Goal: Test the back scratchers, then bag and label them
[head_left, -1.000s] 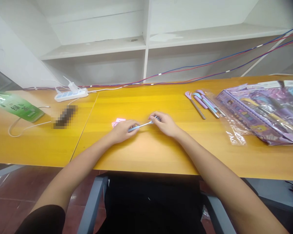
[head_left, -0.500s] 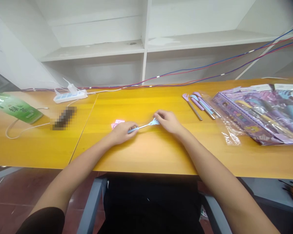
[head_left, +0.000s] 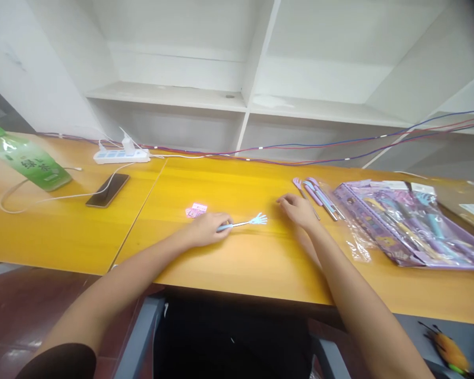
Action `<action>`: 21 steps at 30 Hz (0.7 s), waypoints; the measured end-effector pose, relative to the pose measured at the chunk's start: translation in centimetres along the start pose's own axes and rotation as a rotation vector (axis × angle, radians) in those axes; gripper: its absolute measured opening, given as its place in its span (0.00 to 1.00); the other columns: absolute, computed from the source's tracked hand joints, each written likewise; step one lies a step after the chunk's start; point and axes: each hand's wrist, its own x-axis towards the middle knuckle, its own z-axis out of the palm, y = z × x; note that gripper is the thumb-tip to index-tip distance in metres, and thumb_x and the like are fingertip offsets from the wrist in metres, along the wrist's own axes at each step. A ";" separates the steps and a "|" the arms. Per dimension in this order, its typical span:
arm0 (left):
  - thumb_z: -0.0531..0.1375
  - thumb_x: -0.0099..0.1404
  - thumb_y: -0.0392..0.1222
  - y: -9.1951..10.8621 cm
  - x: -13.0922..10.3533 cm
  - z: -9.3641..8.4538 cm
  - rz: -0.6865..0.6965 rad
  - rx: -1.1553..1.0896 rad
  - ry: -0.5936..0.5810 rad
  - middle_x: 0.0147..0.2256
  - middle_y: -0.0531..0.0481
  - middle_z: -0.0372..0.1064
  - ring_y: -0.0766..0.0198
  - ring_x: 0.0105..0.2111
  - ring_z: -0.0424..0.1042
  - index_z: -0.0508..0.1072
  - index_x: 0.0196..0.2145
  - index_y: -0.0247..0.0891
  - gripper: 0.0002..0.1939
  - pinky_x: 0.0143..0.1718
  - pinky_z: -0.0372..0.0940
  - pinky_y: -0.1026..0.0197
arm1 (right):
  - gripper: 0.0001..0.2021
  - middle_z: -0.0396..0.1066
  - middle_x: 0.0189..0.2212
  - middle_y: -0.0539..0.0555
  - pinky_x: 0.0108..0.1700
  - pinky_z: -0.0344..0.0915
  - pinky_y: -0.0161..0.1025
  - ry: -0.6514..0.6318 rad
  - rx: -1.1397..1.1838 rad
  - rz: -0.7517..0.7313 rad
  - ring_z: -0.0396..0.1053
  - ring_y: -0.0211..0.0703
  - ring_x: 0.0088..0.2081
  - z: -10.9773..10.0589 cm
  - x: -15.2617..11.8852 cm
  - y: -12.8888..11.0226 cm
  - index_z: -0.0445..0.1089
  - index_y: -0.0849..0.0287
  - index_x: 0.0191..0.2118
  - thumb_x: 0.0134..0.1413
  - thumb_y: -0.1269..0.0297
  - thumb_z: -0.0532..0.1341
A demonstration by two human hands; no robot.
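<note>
My left hand [head_left: 211, 229] is closed around the handle of a light blue back scratcher [head_left: 258, 219], whose thin metal rod and hand-shaped head point right, just over the table. My right hand [head_left: 296, 209] is off it, a short way to the right, with loosely bent fingers and nothing seen in them. Beyond that hand lie several back scratchers, among them a purple one [head_left: 297, 182] partly covered by the hand and a light blue one [head_left: 327, 205]. Small pink cards [head_left: 197, 209] lie behind my left hand.
On the right, a purple display box [head_left: 379, 231] holds bagged back scratchers, with clear plastic wrappers [head_left: 357, 245] beside it. A green bottle [head_left: 31, 163], a phone [head_left: 108, 190] and a white power strip [head_left: 122, 155] are on the left. Cables run along the shelf [head_left: 174, 97].
My right hand has let go of the back scratcher's head and moved right, towards the other back scratchers. My left hand still holds the handle. The view has shifted, tilting upward.
</note>
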 end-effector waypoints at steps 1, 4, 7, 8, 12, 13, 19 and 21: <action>0.56 0.75 0.44 0.0 0.0 0.1 0.000 -0.002 0.002 0.40 0.49 0.79 0.61 0.38 0.76 0.76 0.46 0.41 0.10 0.40 0.64 0.60 | 0.17 0.79 0.30 0.56 0.39 0.63 0.40 -0.003 -0.018 0.019 0.73 0.47 0.33 -0.2 0.0 0.6 0.80 0.60 0.42 0.63 0.57 0.56; 0.56 0.74 0.43 0.1 0.0 0.1 -0.020 0.033 0.007 0.40 0.49 0.78 0.60 0.38 0.76 0.75 0.45 0.42 0.09 0.40 0.64 0.59 | 0.17 0.79 0.30 0.55 0.38 0.63 0.39 -0.035 -0.033 0.086 0.72 0.45 0.31 -0.5 -0.1 2.3 0.79 0.60 0.41 0.63 0.56 0.56; 0.57 0.70 0.38 0.1 0.2 -0.3 -0.129 0.146 0.029 0.41 0.46 0.77 0.57 0.37 0.75 0.73 0.46 0.40 0.08 0.38 0.63 0.57 | 0.16 0.81 0.34 0.56 0.39 0.64 0.39 -0.052 -0.049 0.086 0.74 0.45 0.34 -0.4 -0.3 3.1 0.78 0.59 0.39 0.63 0.56 0.56; 0.57 0.69 0.37 0.1 0.3 -0.6 -0.176 0.179 0.037 0.41 0.45 0.77 0.56 0.37 0.75 0.72 0.47 0.39 0.10 0.37 0.63 0.57 | 0.16 0.81 0.35 0.57 0.41 0.64 0.39 -0.048 -0.058 0.077 0.75 0.46 0.36 -0.2 -0.4 3.1 0.78 0.59 0.38 0.63 0.57 0.56; 0.52 0.73 0.37 -0.1 0.4 -1.8 -0.269 0.204 0.062 0.46 0.44 0.78 0.55 0.39 0.76 0.72 0.49 0.40 0.12 0.38 0.64 0.56 | 0.15 0.82 0.39 0.58 0.46 0.65 0.41 -0.030 -0.080 0.038 0.76 0.49 0.42 0.3 -0.7 2.6 0.79 0.58 0.39 0.63 0.57 0.57; 0.51 0.74 0.37 -0.2 0.4 -1.9 -0.267 0.200 0.069 0.48 0.45 0.78 0.55 0.40 0.76 0.72 0.50 0.41 0.13 0.39 0.64 0.56 | 0.15 0.82 0.39 0.58 0.47 0.66 0.41 -0.031 -0.082 0.028 0.76 0.49 0.42 0.3 -0.8 2.4 0.78 0.58 0.39 0.63 0.56 0.57; 0.50 0.76 0.36 -0.9 0.2 -1.2 -0.120 0.179 0.075 0.49 0.43 0.76 0.57 0.45 0.76 0.74 0.53 0.38 0.15 0.45 0.67 0.56 | 0.17 0.80 0.39 0.59 0.44 0.69 0.43 -0.080 -0.007 -0.103 0.75 0.49 0.38 -0.4 -2.5 0.0 0.75 0.58 0.44 0.67 0.51 0.56; 0.47 0.79 0.39 -1.1 0.3 -0.9 -0.053 0.231 0.029 0.48 0.42 0.75 0.58 0.42 0.76 0.74 0.55 0.38 0.18 0.44 0.67 0.57 | 0.19 0.79 0.44 0.60 0.45 0.70 0.44 -0.086 0.038 -0.278 0.75 0.48 0.41 -0.5 -4.2 -2.2 0.73 0.58 0.51 0.70 0.49 0.56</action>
